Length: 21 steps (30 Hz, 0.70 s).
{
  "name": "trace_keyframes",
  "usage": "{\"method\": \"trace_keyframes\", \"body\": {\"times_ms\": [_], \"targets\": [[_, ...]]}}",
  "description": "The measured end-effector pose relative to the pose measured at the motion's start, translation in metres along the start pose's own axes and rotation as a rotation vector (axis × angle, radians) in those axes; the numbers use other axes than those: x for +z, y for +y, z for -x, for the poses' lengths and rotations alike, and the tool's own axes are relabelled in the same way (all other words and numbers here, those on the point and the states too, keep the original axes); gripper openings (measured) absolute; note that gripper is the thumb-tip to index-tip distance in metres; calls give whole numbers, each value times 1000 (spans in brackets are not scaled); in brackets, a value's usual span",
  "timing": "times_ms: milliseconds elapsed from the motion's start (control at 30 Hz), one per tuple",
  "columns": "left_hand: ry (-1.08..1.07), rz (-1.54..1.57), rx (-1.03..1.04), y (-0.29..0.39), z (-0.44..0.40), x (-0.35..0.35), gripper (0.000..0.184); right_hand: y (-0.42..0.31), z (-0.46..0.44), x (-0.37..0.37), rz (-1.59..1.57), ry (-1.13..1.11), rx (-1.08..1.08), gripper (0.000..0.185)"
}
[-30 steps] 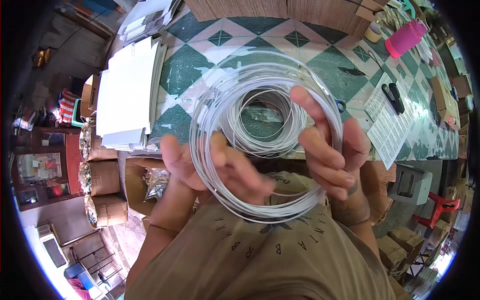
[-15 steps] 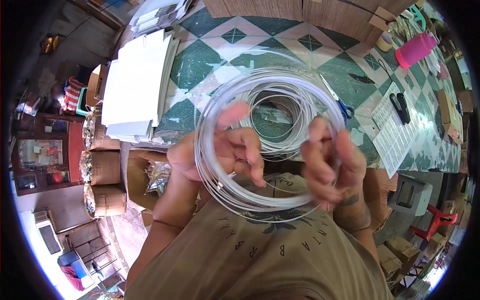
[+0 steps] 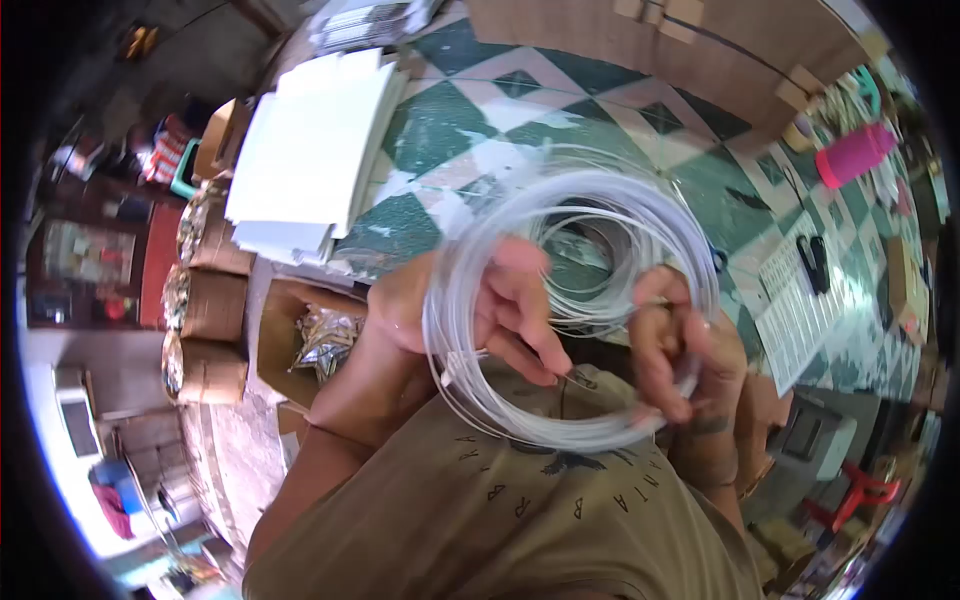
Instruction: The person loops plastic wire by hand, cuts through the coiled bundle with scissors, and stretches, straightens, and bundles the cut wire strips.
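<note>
A loose coil of translucent white tubing or line [image 3: 560, 430] hangs upright in front of my shirt, blurred by motion. My left hand [image 3: 520, 310] reaches through its left side, with the strands lying across the palm and the fingers curled loosely around them. On the opposite side my right hand [image 3: 668, 345] is closed around the strands, its fingers partly smeared. A small light tag or clip [image 3: 450, 368] sits on the coil's lower left. Behind it, a second similar coil [image 3: 572, 322] lies at the table's near edge, largely covered by the held one.
The green-and-pink tiled table [image 3: 440, 125] carries a white sheet stack [image 3: 305, 150], a printed sheet [image 3: 785, 335], a black stapler-like tool [image 3: 812, 265], blue-handled scissors [image 3: 719, 261] and a pink bottle [image 3: 855, 155]. An open carton [image 3: 280, 335] of shiny packets stands left.
My view has turned, so the table things sit further right. Both hands still hold the coil, which now covers more of the scissors. The right fingers have shifted on the strands.
</note>
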State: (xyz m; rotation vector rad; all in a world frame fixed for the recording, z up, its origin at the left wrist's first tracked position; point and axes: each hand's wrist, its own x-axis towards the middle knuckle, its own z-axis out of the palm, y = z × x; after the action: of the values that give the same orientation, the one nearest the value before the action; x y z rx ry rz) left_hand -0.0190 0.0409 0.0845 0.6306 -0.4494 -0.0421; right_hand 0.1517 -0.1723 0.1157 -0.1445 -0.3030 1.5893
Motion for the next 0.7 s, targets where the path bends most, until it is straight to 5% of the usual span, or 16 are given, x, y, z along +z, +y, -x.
{"method": "trace_keyframes", "body": {"times_ms": [200, 367, 533, 633, 700], "targets": [[65, 582, -79, -1, 14, -5, 72, -3, 1, -1, -50, -65, 53, 61], [118, 297, 36, 6, 5, 18, 57, 24, -13, 26, 118, 276, -328, 66], [578, 331, -66, 12, -11, 40, 62, -13, 5, -16, -176, -198, 17, 75], [455, -118, -203, 10, -7, 24, 49, -23, 0, -37, -231, -501, 181, 86], [336, -253, -271, 15, -7, 18, 38, -19, 3, -22, -263, -406, 142, 92]]}}
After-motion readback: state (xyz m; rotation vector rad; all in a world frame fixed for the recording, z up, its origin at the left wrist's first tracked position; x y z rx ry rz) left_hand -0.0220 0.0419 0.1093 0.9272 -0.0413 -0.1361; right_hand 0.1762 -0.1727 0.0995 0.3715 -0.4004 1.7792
